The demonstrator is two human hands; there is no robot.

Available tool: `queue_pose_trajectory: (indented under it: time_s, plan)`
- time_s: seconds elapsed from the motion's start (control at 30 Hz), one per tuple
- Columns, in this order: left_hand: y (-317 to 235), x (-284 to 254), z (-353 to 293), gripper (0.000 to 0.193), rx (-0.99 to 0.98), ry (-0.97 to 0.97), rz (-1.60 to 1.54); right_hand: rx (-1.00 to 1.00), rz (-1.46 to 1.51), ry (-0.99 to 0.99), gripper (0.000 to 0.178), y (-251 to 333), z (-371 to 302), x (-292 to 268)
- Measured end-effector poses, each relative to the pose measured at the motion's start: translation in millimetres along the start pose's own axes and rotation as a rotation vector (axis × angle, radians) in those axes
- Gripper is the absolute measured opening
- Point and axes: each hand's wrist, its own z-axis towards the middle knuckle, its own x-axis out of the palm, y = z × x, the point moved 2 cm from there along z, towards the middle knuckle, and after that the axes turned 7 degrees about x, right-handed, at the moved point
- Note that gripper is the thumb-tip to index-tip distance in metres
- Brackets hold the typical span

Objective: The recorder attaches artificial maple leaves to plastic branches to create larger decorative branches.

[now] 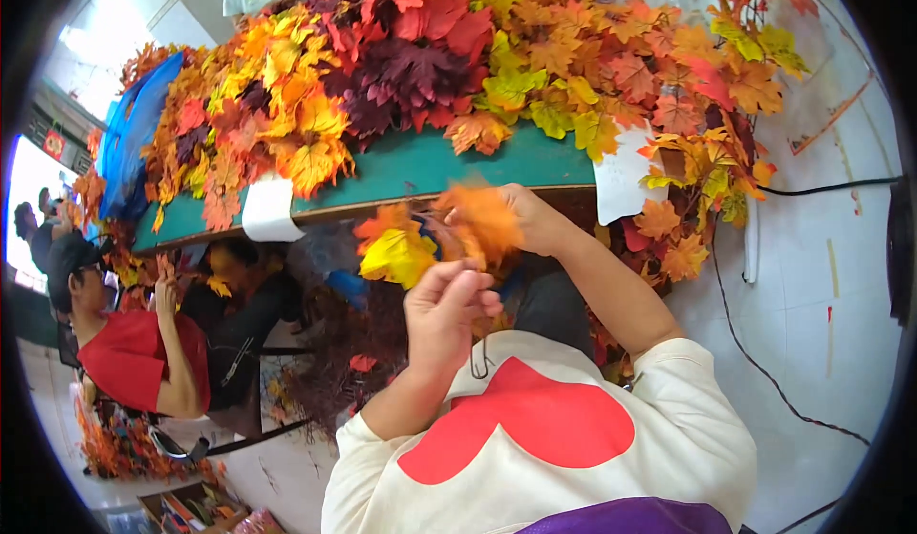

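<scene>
My left hand [447, 312] is closed in a pinch on the stem of a small artificial maple-leaf spray, in front of my chest. A yellow leaf [399, 255] of the spray hangs to the left, with orange leaves behind it. A bent wire loop [480, 357] shows below my left hand. Up and to the right, my right hand [533, 221] has its fingers closed at an orange artificial leaf [485, 217], which is smeared by motion. That leaf partly hides the fingertips. Both hands are just short of the green table's [411, 169] near edge.
A long heap of red, orange, yellow and purple artificial leaves [411, 75] covers the table's far part. White papers [271, 209] hang over its edge. People sit at the left, one in a red shirt [143, 362]. A black cable [755, 372] crosses the floor at right.
</scene>
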Motion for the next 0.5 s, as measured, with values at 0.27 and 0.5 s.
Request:
queue_pose_trajectory:
  time_s: [0.27, 0.5]
  plan:
    - [6, -13, 12, 0.014, -0.087, -0.014, -0.202, -0.174, -0.876, -1.058, 0.017, 35, -47, -132]
    - [14, -1, 25, 0.014, -0.141, 0.013, -0.185, -0.078, -1.323, -1.431, 0.022, 50, -75, -222]
